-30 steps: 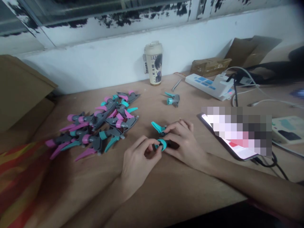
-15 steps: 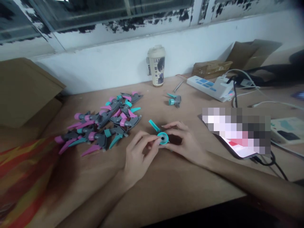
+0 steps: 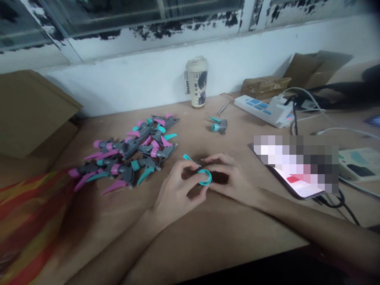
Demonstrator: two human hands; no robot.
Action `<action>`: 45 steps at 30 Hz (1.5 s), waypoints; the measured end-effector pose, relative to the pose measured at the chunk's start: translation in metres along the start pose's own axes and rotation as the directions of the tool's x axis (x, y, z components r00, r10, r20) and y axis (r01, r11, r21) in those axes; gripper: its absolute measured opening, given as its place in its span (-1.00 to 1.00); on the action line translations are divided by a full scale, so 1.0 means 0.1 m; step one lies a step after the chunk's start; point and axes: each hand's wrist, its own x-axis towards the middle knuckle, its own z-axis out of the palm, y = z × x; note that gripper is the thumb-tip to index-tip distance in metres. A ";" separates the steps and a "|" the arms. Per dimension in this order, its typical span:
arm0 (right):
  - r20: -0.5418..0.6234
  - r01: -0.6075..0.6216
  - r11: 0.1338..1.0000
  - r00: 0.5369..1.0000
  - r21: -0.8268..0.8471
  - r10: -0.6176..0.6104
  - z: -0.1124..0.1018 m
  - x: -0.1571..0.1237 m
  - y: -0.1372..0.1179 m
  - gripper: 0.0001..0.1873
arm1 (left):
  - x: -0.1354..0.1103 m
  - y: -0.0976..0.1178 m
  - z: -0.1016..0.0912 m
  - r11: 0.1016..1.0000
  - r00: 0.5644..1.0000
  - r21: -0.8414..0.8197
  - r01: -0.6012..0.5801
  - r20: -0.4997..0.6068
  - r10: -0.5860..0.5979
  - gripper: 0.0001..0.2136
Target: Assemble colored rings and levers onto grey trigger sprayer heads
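Observation:
Between my hands is a trigger spray head (image 3: 204, 172) with a teal screw collar tilted up toward me and a teal trigger sticking out at the upper left. My right hand (image 3: 234, 180) is closed round its body from the right, hiding most of it. A finger of my left hand (image 3: 175, 188) reaches into the collar's opening, with the thumb against the near rim. Left of my hands lies a pile of grey spray heads (image 3: 139, 148) with pink or teal collars and triggers. One separate teal-and-grey spray head (image 3: 220, 126) rests on the table beyond my hands.
A cream coffee tumbler (image 3: 199, 83) stands against the wall, with tweezers (image 3: 224, 108) to its right. At the right are a power strip (image 3: 264, 111), cables and a lit phone (image 3: 292, 176). A cardboard box (image 3: 32, 114) and red-yellow fabric (image 3: 32, 221) take up the left side.
My left fingertips have moved from pinching at the collar's centre to one finger inside it and the thumb lower on the rim. The spray head's trigger has tilted slightly.

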 end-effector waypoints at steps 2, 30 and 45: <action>-0.006 0.022 0.998 1.000 -0.051 -0.022 0.00 0.00 -0.01 -0.82 | 0.01 0.01 0.00 1.000 0.999 0.013 0.003 0.052 -0.004 -0.77; -0.030 -0.019 0.763 1.000 -0.647 0.000 -0.05 0.86 0.35 -0.64 | 0.06 -0.56 -0.24 0.756 0.894 0.501 0.422 -0.372 -0.252 -0.69; 0.192 0.126 0.911 0.980 -0.392 -0.053 1.09 1.23 -0.54 -0.60 | 0.10 -0.86 -0.49 0.898 0.632 0.031 0.438 -0.722 -0.283 -0.67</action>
